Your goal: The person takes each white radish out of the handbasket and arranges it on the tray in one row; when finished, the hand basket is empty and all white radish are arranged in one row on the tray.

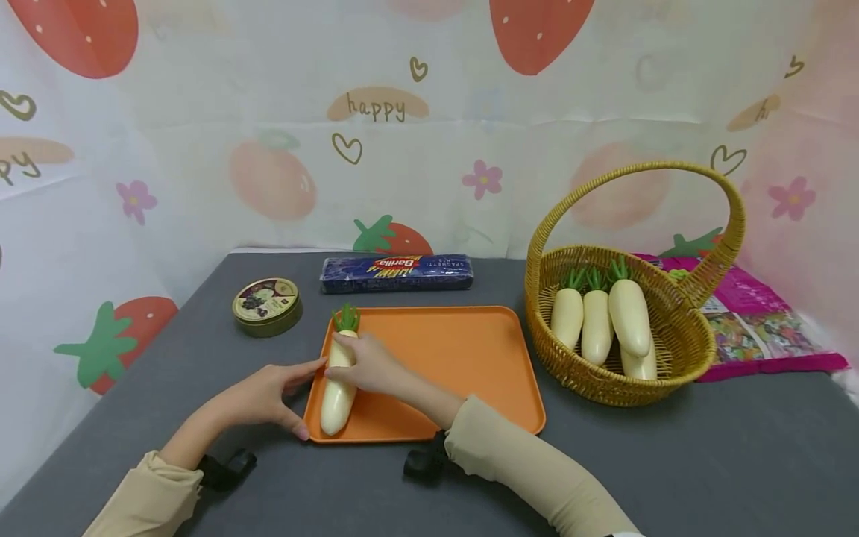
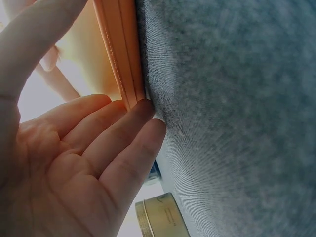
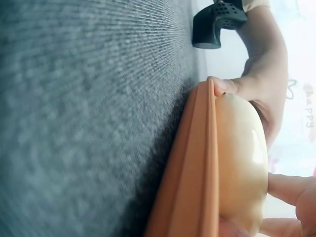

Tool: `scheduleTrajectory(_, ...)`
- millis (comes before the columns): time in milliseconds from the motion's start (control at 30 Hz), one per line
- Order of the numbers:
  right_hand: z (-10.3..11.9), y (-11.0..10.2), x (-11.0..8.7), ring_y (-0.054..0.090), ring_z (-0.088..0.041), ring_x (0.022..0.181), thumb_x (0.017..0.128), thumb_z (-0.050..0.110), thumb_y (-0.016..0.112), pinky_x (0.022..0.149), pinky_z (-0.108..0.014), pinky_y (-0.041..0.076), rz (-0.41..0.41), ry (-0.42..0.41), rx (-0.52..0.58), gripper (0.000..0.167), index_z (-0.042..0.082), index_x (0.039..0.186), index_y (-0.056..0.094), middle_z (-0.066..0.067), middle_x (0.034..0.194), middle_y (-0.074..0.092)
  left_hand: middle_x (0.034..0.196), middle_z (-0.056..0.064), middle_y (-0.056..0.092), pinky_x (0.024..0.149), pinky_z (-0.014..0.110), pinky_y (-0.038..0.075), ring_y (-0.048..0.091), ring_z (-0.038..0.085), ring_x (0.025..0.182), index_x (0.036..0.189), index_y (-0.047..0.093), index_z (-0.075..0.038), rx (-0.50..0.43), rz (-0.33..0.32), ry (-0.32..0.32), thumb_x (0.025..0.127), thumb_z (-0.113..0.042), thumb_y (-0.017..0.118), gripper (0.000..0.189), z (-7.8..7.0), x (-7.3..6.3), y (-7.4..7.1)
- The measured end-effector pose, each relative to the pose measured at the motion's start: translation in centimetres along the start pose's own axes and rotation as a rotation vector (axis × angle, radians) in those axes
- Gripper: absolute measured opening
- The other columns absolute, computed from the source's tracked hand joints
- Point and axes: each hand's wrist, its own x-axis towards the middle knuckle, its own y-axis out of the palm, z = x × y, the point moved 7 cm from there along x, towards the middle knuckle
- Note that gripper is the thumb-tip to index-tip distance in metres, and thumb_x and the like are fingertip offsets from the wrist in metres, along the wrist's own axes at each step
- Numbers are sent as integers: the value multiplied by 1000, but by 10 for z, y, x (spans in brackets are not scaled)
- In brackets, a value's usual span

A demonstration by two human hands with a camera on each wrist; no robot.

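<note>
A white radish [image 1: 337,406] with a green leafy top lies lengthwise along the left side of an orange tray [image 1: 450,358]. My right hand [image 1: 373,365] grips its upper half from the right, thumb near the leaves. In the right wrist view the radish [image 3: 242,148] shows just behind the tray's raised rim [image 3: 197,163]. My left hand [image 1: 258,395] is at the tray's left side, its thumb by the near left corner. The left wrist view shows straight fingers [image 2: 126,143] against the outer wall of the tray [image 2: 120,49].
To the right stands a wicker basket [image 1: 604,391] with a tall handle, holding several white radishes [image 1: 631,317]. A pink bag [image 1: 758,328] lies behind it. Beyond the tray is a blue spaghetti pack [image 1: 397,274]; a round tin [image 1: 267,307] sits at the back left of the grey table [image 1: 671,470].
</note>
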Motion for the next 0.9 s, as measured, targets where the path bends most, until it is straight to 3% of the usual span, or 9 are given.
scheduleTrajectory(167,1,-1,1,48,-19,96,85,26,63,72,-20,43,-19,-13,39,55,6,133,44,-20,123,45,133,26,35,89,45,39,39,36,118,138,25,8,-7,5,-1,64,-34,79,101,-1,1,-1)
scheduleTrajectory(467,-2,-3,-5,42,-21,114,86,25,62,93,-28,36,8,-73,64,51,8,132,47,-12,127,46,135,27,32,89,45,40,39,37,117,138,22,8,-9,4,-26,63,-35,80,104,-2,1,1)
scheduleTrajectory(600,-3,-7,-10,39,-19,119,86,24,62,97,-29,33,26,-98,84,52,7,133,45,-9,131,44,136,28,28,89,43,40,39,38,117,138,19,10,-34,2,-42,63,-33,80,107,0,1,2)
scheduleTrajectory(767,-4,-19,-20,39,-27,120,85,24,64,90,-32,41,53,-113,191,58,13,137,40,-4,138,37,133,29,33,87,43,42,44,38,113,136,23,12,3,6,-94,62,-35,81,105,1,0,0)
scheduleTrajectory(900,-6,-41,-39,34,-34,122,85,24,64,83,-35,47,58,-112,307,60,18,138,38,-1,140,32,132,29,35,87,42,42,45,37,112,135,27,12,12,7,-103,61,-35,81,103,1,1,-1)
